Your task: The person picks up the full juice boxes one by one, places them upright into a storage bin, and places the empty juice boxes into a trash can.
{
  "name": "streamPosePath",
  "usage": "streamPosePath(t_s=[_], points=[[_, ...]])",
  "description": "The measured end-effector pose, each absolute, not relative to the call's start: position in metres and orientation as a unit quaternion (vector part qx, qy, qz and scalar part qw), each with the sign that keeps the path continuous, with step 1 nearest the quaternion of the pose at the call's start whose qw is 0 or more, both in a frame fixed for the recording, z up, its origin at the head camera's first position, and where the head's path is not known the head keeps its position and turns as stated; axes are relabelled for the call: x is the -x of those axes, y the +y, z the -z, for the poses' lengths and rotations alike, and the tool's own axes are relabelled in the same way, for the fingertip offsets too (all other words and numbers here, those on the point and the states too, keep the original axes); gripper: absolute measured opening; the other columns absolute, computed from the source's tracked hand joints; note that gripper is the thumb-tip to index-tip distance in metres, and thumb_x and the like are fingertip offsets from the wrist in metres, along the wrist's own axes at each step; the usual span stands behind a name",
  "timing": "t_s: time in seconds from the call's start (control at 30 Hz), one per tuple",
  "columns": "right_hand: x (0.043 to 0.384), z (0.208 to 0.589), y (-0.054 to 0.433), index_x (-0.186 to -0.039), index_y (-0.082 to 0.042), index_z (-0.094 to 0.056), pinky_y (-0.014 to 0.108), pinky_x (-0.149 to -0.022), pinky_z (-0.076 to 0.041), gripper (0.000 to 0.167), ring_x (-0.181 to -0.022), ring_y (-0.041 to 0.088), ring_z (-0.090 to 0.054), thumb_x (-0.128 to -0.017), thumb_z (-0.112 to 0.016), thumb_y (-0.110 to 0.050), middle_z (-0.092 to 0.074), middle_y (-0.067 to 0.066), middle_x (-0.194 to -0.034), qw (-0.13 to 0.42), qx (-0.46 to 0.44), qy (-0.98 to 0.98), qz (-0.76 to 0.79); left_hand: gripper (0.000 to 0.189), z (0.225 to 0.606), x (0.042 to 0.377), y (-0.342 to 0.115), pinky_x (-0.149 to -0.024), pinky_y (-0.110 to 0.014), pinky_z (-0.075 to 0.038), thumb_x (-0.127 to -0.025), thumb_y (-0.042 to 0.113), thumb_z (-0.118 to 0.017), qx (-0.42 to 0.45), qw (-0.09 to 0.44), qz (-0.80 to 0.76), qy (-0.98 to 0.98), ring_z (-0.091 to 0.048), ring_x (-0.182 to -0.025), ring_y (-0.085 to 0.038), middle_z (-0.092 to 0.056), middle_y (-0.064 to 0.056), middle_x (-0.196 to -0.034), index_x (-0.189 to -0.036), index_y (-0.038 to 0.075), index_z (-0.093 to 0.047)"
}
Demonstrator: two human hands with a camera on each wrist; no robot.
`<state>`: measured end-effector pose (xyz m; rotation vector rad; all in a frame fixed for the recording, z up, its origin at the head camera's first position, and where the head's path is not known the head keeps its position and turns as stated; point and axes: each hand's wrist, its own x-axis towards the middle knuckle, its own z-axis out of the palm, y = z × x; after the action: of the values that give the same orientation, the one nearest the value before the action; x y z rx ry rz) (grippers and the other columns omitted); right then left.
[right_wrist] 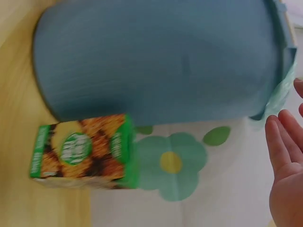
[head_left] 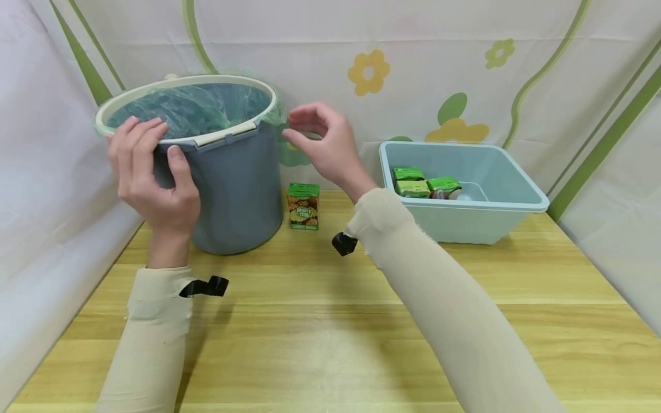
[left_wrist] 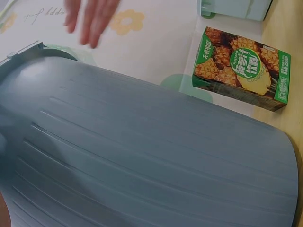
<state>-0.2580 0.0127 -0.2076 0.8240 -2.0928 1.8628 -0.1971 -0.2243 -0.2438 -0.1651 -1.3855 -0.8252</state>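
A blue-grey trash bin (head_left: 232, 189) stands at the left, lined with a thin green plastic bag (head_left: 201, 106). The bag is folded out under a cream rim ring (head_left: 242, 78). My left hand (head_left: 150, 178) grips the bin at its near left rim, fingers over the edge and thumb against the outside. Beside the right end of the rim is my right hand (head_left: 327, 143), its fingers apart from the bin and holding nothing. Those fingers (right_wrist: 279, 146) are close to the bag's overhanging edge (right_wrist: 281, 92). A pineapple juice box (head_left: 303, 206) stands upright just right of the bin.
A light blue plastic basket (head_left: 465, 221) sits at the right, with several green-topped boxes (head_left: 412, 188) inside. Behind everything hangs a white flowered cloth (head_left: 310, 63). The wooden table (head_left: 310, 344) extends toward me.
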Motion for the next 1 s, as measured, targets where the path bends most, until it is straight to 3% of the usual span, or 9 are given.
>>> streamPosePath(t_s=[0.37,0.63,1.0], points=[[0.266,0.268,0.035,-0.134,-0.012,-0.068,0.036,-0.11,-0.055,0.039,-0.13,0.023,-0.067,-0.097,-0.079,-0.023,-0.071,0.005,-0.136,0.049,-0.2,-0.771,-0.602,0.04,0.245,0.198,-0.224,-0.131,-0.039,-0.028,-0.09,0.032,-0.059,0.074,0.688,0.369,-0.621,-0.063,-0.132,-0.018,-0.079,-0.003,-0.118,-0.109,0.005,-0.081],[0.265,0.299,0.04,-0.147,-0.025,-0.062,0.046,-0.117,-0.049,0.054,-0.145,0.02,-0.055,-0.096,-0.08,-0.029,-0.062,-0.006,-0.152,-0.014,-0.149,-0.814,-0.562,0.039,0.238,0.188,-0.212,-0.131,-0.041,-0.029,-0.089,0.027,-0.058,0.075,0.684,0.378,-0.62,-0.064,-0.131,-0.023,-0.079,-0.013,-0.116,-0.108,-0.001,-0.079],[0.265,0.321,0.042,-0.146,-0.021,-0.064,0.043,-0.108,-0.056,0.052,-0.134,0.028,-0.063,-0.096,-0.08,-0.018,-0.066,0.003,-0.147,-0.028,-0.139,-0.819,-0.556,0.039,0.233,0.185,-0.206,-0.131,-0.04,-0.029,-0.089,0.024,-0.058,0.076,0.682,0.383,-0.618,-0.064,-0.13,-0.024,-0.078,-0.016,-0.116,-0.108,-0.002,-0.078]])
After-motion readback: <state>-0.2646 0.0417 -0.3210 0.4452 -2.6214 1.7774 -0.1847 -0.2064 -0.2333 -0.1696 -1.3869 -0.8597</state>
